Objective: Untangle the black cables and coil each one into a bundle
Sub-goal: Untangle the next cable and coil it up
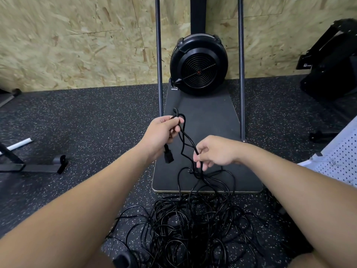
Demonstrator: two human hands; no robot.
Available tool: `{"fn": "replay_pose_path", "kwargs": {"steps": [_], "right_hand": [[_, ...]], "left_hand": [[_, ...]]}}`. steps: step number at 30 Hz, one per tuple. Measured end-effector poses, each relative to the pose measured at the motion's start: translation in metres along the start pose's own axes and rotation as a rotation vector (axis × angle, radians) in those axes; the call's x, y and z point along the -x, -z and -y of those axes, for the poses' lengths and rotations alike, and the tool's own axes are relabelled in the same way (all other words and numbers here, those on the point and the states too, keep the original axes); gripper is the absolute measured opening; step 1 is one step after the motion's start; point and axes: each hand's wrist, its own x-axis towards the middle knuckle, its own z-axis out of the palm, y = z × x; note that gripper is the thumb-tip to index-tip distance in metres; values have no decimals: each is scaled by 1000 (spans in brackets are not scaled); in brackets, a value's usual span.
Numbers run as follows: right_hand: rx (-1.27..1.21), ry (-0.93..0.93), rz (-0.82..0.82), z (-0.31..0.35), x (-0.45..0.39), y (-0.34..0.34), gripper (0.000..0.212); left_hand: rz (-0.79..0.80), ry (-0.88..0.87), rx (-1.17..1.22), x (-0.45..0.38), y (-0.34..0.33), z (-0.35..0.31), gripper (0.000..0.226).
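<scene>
While the tangled cable pile (193,225) sprawls at 6 o'clock, bottom cut off, R hand (214,151) pinches one strand running 12–6; L hand (162,134) curls round a loop, plug (168,156) hanging down. Strands w/in tangle indistinguishable. Fan unit (199,64) at 12.

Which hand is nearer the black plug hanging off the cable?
Left. The left hand holds the cable, and the plug dangles just below its palm. The right hand pinches a strand off to the plug's right.

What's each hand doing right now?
Left hand: grips a folded black cable, plug hanging below.
Right hand: pinches the same cable lower down.
</scene>
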Motion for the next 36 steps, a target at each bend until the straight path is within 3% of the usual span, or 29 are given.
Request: {"fn": "replay_pose_path", "kwargs": {"steps": [3, 7, 12, 17, 25, 31, 36], "right_hand": [[-8, 71, -134, 6, -2, 5, 29], [-124, 138, -359, 24, 3, 15, 20], [-454, 257, -642, 48, 7, 35, 26], [-654, 352, -756, 51, 3, 45, 26], [-842, 387, -653, 53, 2, 45, 28], [-351, 134, -651, 38, 8, 43, 12], [-58, -32, -242, 25, 8, 23, 13]], "left_hand": [[-6, 8, 1, 0, -1, 0, 22], [-61, -8, -95, 2, -5, 7, 27], [138, -78, -298, 21, -22, 18, 16], [218, -66, -324, 28, -38, 30, 15], [196, -40, -399, 27, -47, 41, 31], [1, -45, -297, 11, -32, 24, 32], [-24, -49, -183, 5, -23, 6, 33]]}}
